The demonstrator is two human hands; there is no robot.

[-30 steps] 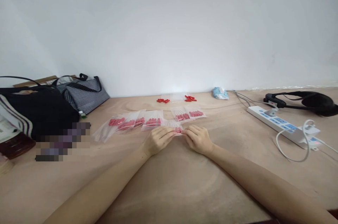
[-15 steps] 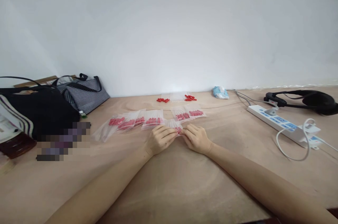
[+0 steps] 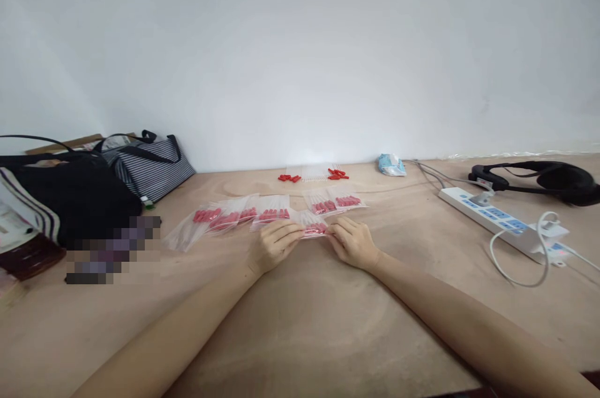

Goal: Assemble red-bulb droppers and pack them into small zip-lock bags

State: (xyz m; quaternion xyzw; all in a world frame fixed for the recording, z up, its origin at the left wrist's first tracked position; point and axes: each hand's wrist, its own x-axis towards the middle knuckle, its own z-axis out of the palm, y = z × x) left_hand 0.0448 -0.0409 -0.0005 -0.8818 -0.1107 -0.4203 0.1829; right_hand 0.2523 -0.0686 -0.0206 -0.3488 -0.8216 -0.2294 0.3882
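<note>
A small clear plastic bag (image 3: 313, 223) with several red pieces inside lies between my hands at the middle of the table. My left hand (image 3: 277, 246) pinches its left edge, and my right hand (image 3: 351, 242) grips the right edge. The fingertips partly cover both edges. Just left of my left hand lies another clear bag (image 3: 272, 209) of red pieces, beside several overlapping filled bags (image 3: 224, 217). Beyond my right hand are two more filled bags (image 3: 323, 204). What the red pieces are, I cannot make out.
Loose red pieces (image 3: 337, 174) and clear bags (image 3: 313, 173) lie near the wall. A blue and white packet (image 3: 392, 164), a white power strip (image 3: 487, 213) with cables and a black headset (image 3: 534, 179) are to the right. A striped bag (image 3: 150, 167) and black bag (image 3: 89, 198) stand left.
My hands have moved apart, the left one shifting left, so more of the bag and the red pieces in it shows between them. The other bags stay where they were.
</note>
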